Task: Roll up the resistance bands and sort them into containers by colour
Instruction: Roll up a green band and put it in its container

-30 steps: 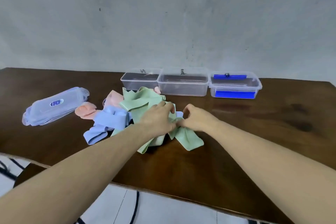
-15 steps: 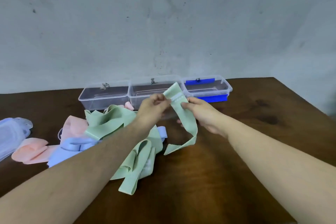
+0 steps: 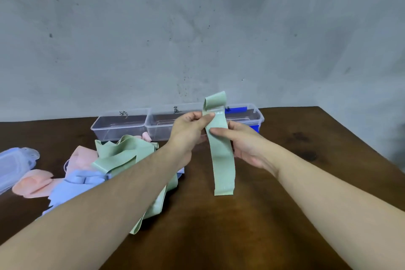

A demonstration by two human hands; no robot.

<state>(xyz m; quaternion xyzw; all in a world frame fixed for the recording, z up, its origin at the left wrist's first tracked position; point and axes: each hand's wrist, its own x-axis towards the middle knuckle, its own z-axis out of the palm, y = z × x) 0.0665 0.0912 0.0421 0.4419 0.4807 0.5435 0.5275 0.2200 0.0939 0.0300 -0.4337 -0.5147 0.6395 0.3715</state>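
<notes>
A pale green resistance band point(image 3: 222, 160) hangs straight down above the table, its top end curled over. My left hand point(image 3: 189, 127) pinches it near the top between thumb and fingers. My right hand point(image 3: 243, 142) holds it just below, thumb in front and fingers behind. A heap of green bands point(image 3: 122, 155), light blue bands point(image 3: 74, 184) and pink bands point(image 3: 35, 180) lies on the table to the left. Three clear labelled containers stand at the back: left point(image 3: 119, 125), middle point(image 3: 162, 123), and right point(image 3: 255, 116) with blue inside.
A clear plastic lid point(image 3: 13, 162) lies at the far left of the dark wooden table point(image 3: 285, 226). A grey wall rises right behind the containers. The table's right edge runs diagonally at the right.
Both hands have lifted one green band out of the heap and raised it. It now hangs straight and full length, free of the pile, and the view has shifted right.
</notes>
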